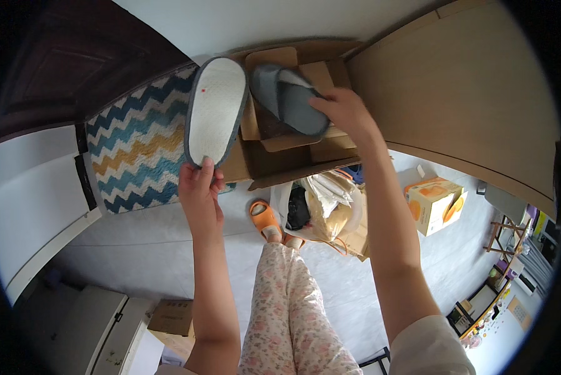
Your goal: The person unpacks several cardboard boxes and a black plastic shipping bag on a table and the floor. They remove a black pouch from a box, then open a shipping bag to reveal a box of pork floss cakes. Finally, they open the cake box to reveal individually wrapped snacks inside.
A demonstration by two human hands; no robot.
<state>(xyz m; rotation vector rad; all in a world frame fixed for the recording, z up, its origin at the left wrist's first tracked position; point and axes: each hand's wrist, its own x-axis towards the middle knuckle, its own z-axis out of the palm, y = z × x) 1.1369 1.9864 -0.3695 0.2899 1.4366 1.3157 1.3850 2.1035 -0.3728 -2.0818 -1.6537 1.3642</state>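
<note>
My left hand (202, 190) pinches one end of a slipper (217, 108), whose pale sole with grey edging and a small red dot faces me. In my right hand (348, 112) is a second, grey slipper (301, 107), held at one end with its crossed straps and footbed showing. Both slippers are up in front of an open cardboard box (280, 165). Smaller cardboard flaps stand inside that box. The grey slipper hides part of the box's inside.
A zigzag-patterned rug (139, 145) lies by the dark door (69, 70). Close to my feet in orange slippers (262, 216) is a bag of packaging (329, 204). A wooden panel (454, 98) rises at right, with a fruit-printed carton (435, 204) on the floor below.
</note>
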